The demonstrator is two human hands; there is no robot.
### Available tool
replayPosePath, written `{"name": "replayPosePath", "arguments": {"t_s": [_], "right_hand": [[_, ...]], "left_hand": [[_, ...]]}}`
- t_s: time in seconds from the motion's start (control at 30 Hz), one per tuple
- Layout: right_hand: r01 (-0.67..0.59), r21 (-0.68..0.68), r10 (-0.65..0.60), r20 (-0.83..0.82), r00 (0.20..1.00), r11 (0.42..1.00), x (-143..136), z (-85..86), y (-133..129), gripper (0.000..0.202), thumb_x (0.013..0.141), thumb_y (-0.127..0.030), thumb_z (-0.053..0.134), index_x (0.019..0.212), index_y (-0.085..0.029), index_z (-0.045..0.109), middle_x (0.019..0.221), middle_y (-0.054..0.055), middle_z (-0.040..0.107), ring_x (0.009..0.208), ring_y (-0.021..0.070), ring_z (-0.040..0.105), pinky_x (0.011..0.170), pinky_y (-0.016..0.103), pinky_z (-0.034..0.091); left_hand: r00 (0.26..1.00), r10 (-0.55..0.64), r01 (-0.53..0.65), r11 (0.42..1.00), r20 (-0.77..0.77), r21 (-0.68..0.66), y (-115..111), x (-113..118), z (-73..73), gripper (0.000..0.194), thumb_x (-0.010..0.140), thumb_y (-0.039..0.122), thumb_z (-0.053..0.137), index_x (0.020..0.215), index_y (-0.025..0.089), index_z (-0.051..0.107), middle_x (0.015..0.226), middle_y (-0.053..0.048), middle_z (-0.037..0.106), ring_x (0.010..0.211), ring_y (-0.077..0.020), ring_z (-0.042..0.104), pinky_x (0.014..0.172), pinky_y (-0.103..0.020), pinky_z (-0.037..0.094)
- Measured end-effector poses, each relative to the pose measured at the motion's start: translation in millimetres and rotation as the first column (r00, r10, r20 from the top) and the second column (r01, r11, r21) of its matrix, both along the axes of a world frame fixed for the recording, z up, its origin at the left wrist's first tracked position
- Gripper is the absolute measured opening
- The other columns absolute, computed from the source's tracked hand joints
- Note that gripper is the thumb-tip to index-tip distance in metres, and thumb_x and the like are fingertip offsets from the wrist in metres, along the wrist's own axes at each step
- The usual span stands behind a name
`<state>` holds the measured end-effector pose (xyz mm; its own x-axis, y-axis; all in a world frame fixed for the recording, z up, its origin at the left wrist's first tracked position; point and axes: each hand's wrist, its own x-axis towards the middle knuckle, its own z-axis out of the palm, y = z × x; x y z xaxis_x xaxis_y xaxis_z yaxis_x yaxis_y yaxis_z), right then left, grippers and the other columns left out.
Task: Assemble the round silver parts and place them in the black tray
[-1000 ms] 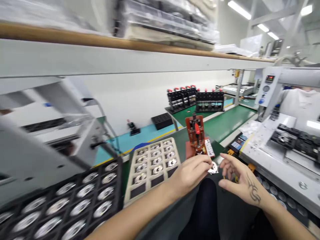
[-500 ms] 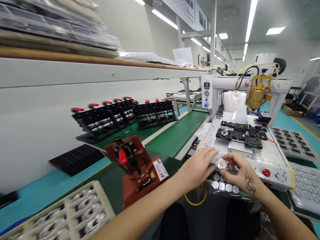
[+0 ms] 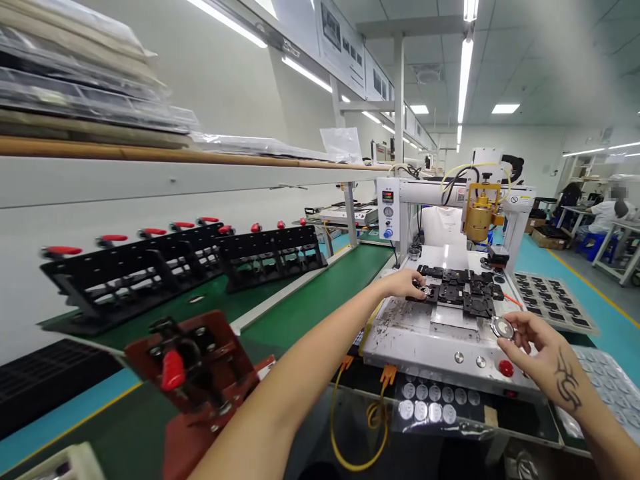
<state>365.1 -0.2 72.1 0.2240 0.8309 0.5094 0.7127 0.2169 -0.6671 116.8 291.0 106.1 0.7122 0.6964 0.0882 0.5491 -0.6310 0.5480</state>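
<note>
My left hand (image 3: 403,284) reaches over the white machine's bed, its fingers bent around a small round metallic part (image 3: 426,291) at the left end of the black fixtures (image 3: 453,293). Between the thumb and fingers of my right hand (image 3: 540,350) is a round silver watch case (image 3: 502,327), held above the bed's front right. Over the fixtures hangs a brass-coloured cylinder (image 3: 479,217) on the machine's white arm. A red button (image 3: 506,368) sits on the front panel below my right hand.
A red clamp fixture (image 3: 200,373) stands at lower left, with black racks (image 3: 150,267) behind it. Clear round discs (image 3: 421,410) lie below the machine's front edge. A tray of dark parts (image 3: 553,300) is at right. Seated people (image 3: 613,210) are at far right.
My hands have moved apart. The left one has gone forward to the black fixtures; the right one keeps the watch case, now farther right. The view has turned right and up.
</note>
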Motion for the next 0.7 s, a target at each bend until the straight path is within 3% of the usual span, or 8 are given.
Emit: {"name": "replayPosePath", "arguments": {"t_s": [0.1,0.2,0.3,0.4,0.53,0.7], "right_hand": [[-0.029,0.0,0.029,0.049,0.998,1.0,-7,7.8,38,0.037,0.093,-0.049,0.07,0.116,-0.021,0.066,0.08,0.001,0.061,0.072,0.0209,0.059,0.069,0.034,0.051],[-0.066,-0.009,0.066,0.17,0.983,0.998,-21,14.2,92,0.034,0.092,-0.046,0.069,0.11,-0.018,0.067,0.087,0.004,0.062,0.079,0.0217,0.059,0.074,0.034,0.051],[-0.133,-0.076,0.149,0.269,0.952,0.988,-36,16.2,149,0.028,0.086,-0.038,0.073,0.104,-0.016,0.071,0.097,0.007,0.066,0.089,0.0224,0.062,0.083,0.032,0.051],[-0.175,-0.166,0.22,0.31,0.925,0.97,-47,15.6,193,0.027,0.079,-0.033,0.081,0.099,-0.016,0.076,0.099,0.007,0.068,0.092,0.023,0.062,0.085,0.03,0.049],[-0.2,-0.301,0.303,0.352,0.886,0.932,-52,16.2,225,0.031,0.078,-0.04,0.086,0.096,-0.015,0.082,0.091,0.006,0.071,0.083,0.0228,0.062,0.075,0.03,0.046],[-0.216,-0.395,0.374,0.384,0.844,0.893,-51,15.2,235,0.03,0.084,-0.046,0.083,0.095,-0.018,0.085,0.081,0.004,0.072,0.073,0.0202,0.063,0.067,0.028,0.044]], "left_hand": [[0.998,0.026,-0.028,0.999,0.049,0.026,-7,1,9.1,0.036,0.059,0.036,0.088,0.088,0.019,0.077,0.098,-0.006,0.078,0.093,-0.0296,0.073,0.08,-0.034,0.055],[0.982,0.07,-0.084,0.994,0.176,0.074,-22,-7,21.4,0.039,0.072,0.04,0.081,0.104,0.019,0.074,0.12,-0.009,0.075,0.108,-0.0303,0.069,0.093,-0.037,0.054],[0.951,0.111,-0.145,0.985,0.29,0.098,-44,-25,29.9,0.043,0.083,0.042,0.074,0.118,0.018,0.068,0.131,-0.012,0.071,0.115,-0.0288,0.067,0.1,-0.039,0.053],[0.91,0.11,-0.158,0.984,0.399,0.088,-72,-49,31.7,0.041,0.084,0.041,0.075,0.117,0.019,0.066,0.125,-0.011,0.072,0.108,-0.0269,0.068,0.096,-0.04,0.054],[0.866,0.104,-0.155,0.986,0.488,0.065,-111,-86,24.8,0.036,0.084,0.038,0.076,0.115,0.023,0.066,0.122,-0.01,0.072,0.104,-0.0258,0.068,0.095,-0.042,0.054],[0.853,0.139,-0.18,0.983,0.503,0.033,-144,-128,5.0,0.035,0.083,0.033,0.076,0.116,0.024,0.067,0.119,-0.007,0.071,0.104,-0.0244,0.067,0.097,-0.041,0.053]]}}
